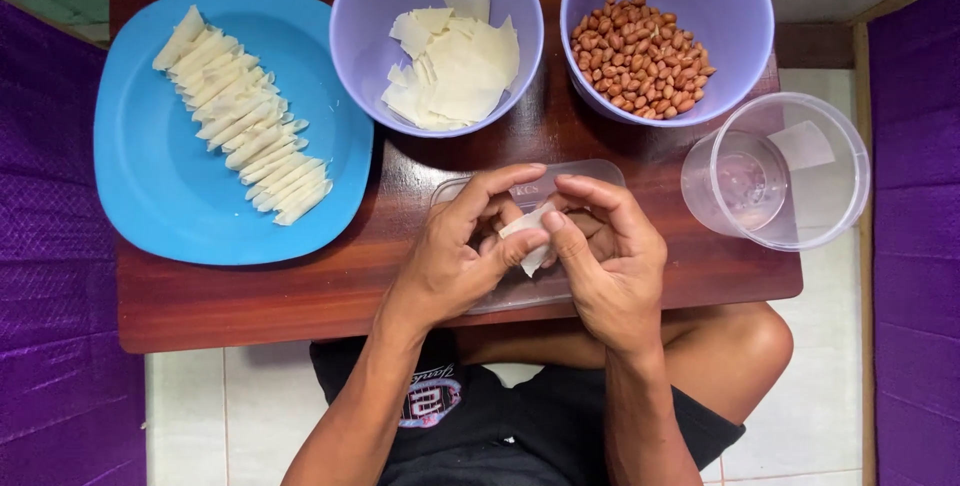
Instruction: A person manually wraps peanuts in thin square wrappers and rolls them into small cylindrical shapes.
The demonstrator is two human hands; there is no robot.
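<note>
My left hand (462, 251) and my right hand (605, 261) meet at the front middle of a dark wooden table (250, 296). Together they pinch a small pale dough wrapper (530, 231), rolled or folded between the fingertips. Beneath the hands lies a clear plastic lid (590, 174), mostly hidden. Just beyond the hands stand two lilac bowls: the left bowl (365, 21) holds flat pale wrappers (455, 61), the right bowl (735, 6) holds red-brown peanuts (640, 56).
A blue plate (160, 196) at the left carries a diagonal row of several rolled pale wrappers (245, 121). A clear plastic cup (775, 171) lies tipped at the table's right edge. Purple cushions flank the table on both sides; my knee shows below the right edge.
</note>
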